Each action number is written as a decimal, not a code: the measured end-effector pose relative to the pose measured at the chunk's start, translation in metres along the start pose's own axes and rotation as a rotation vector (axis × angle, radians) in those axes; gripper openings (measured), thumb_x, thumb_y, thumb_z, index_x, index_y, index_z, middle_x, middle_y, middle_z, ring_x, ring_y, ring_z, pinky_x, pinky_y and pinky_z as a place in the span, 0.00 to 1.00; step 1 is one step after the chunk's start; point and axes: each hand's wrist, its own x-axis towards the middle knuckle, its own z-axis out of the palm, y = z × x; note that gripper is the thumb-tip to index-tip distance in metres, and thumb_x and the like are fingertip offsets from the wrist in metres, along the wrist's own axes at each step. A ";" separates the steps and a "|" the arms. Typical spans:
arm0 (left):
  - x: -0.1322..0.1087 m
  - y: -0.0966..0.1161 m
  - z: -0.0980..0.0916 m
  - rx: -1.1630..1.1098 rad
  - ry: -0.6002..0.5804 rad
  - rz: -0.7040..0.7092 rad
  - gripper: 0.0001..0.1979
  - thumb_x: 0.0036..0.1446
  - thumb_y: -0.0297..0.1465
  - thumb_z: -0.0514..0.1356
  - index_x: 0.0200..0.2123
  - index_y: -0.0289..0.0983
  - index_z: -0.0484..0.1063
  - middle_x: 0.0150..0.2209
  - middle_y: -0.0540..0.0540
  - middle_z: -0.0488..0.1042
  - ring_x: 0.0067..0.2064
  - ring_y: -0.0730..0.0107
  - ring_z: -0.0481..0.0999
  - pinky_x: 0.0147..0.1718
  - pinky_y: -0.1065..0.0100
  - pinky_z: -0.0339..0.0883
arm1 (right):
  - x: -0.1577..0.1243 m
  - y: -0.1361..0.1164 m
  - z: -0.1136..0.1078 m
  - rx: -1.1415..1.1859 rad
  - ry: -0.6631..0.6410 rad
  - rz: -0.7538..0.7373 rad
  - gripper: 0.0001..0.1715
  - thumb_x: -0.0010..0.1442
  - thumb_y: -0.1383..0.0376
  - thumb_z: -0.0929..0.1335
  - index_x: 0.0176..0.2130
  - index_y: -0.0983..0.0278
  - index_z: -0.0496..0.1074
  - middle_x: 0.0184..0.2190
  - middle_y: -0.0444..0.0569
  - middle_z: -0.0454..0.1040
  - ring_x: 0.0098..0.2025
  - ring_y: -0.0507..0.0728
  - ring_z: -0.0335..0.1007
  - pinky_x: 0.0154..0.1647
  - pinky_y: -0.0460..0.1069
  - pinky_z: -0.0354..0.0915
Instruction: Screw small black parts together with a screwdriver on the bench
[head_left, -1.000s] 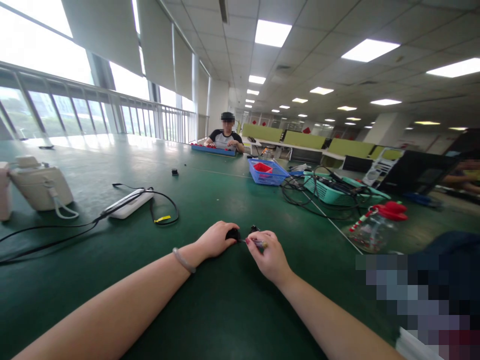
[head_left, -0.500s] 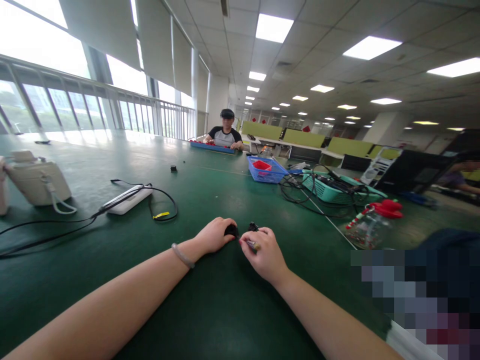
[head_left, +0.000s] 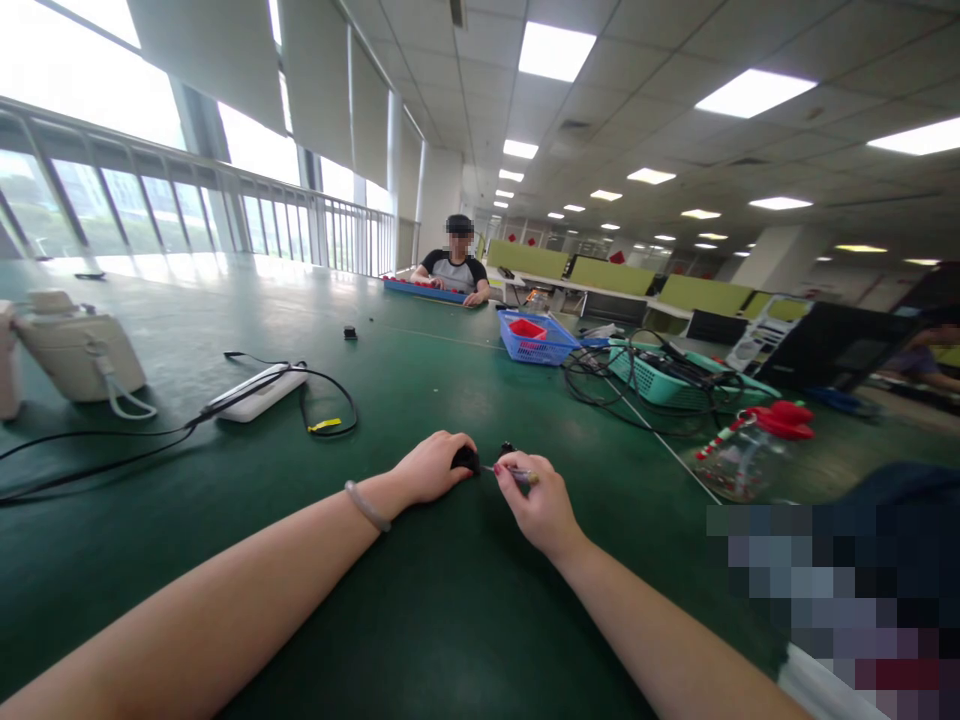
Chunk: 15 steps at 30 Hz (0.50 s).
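Note:
My left hand (head_left: 439, 466) is closed around a small black part (head_left: 466, 460) at the table's middle; most of that part is hidden by the fingers. Pinched in my right hand (head_left: 538, 500) is a slim screwdriver (head_left: 527, 477) with a thin metal shaft. It points left, with its tip close to the black part; whether they touch I cannot tell. Just beyond my right fingers another small black piece (head_left: 507, 447) shows, partly covered by the hand.
On the green table (head_left: 420, 370) lie a white power bank (head_left: 259, 396) with a black cable, and a small black block (head_left: 350, 333). A blue basket (head_left: 536, 345), a teal basket (head_left: 652, 378) with cables and a red-lidded jar (head_left: 746, 465) stand right. A person (head_left: 454, 272) sits opposite.
My right hand has shifted a little to the right, and more of the screwdriver's shaft now shows. The left hand keeps its hold on the black part. The view has tilted slightly.

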 end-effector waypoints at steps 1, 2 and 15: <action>0.000 0.000 0.000 -0.002 -0.006 0.000 0.16 0.53 0.35 0.62 0.47 0.42 0.70 0.42 0.45 0.74 0.46 0.59 0.73 0.48 0.61 0.66 | 0.001 0.001 0.000 0.006 -0.013 0.019 0.10 0.65 0.61 0.63 0.33 0.59 0.71 0.31 0.43 0.75 0.36 0.57 0.69 0.41 0.51 0.60; 0.000 0.000 -0.001 -0.003 -0.010 0.002 0.16 0.53 0.35 0.62 0.47 0.42 0.70 0.42 0.45 0.74 0.46 0.59 0.73 0.48 0.61 0.67 | 0.001 0.001 -0.001 0.013 -0.031 0.029 0.10 0.65 0.61 0.63 0.34 0.59 0.71 0.31 0.43 0.75 0.36 0.57 0.69 0.42 0.51 0.60; 0.000 0.000 -0.002 -0.005 -0.024 0.027 0.18 0.54 0.35 0.61 0.49 0.41 0.70 0.44 0.45 0.75 0.48 0.59 0.72 0.50 0.61 0.65 | 0.001 0.005 0.003 0.168 -0.078 0.072 0.10 0.64 0.59 0.64 0.35 0.59 0.73 0.33 0.45 0.76 0.37 0.56 0.71 0.40 0.49 0.63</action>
